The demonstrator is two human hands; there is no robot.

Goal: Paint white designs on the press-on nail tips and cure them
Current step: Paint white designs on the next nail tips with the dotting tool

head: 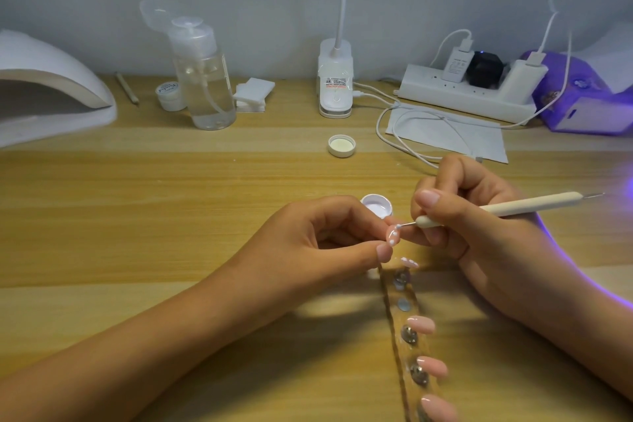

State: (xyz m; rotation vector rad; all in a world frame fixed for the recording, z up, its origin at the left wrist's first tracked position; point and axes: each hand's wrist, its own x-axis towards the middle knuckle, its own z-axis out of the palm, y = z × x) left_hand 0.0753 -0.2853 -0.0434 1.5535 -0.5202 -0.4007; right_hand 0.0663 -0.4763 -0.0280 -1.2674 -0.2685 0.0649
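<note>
My left hand (pixel 329 236) pinches a pink press-on nail tip (pixel 392 236) with white dots between thumb and fingers. My right hand (pixel 479 226) grips a cream dotting pen (pixel 513 207), and its metal point touches the top of that tip. Just behind the fingers sits a small open pot of white gel (pixel 376 205). A clear holder strip (pixel 409 325) runs toward me on the table, carrying a dotted tip (pixel 409 262) at its far end and three plain pink tips (pixel 422 324) nearer me. The white curing lamp (pixel 51 86) stands at the far left.
The pot's lid (pixel 341 145) lies mid-table. Along the back wall stand a pump bottle (pixel 205 79), a small jar (pixel 170 95), cotton pads (pixel 251 94), a desk lamp base (pixel 335 79), a power strip (pixel 469 92) with cables, a sheet of paper (pixel 486 144) and a purple pack (pixel 582 92).
</note>
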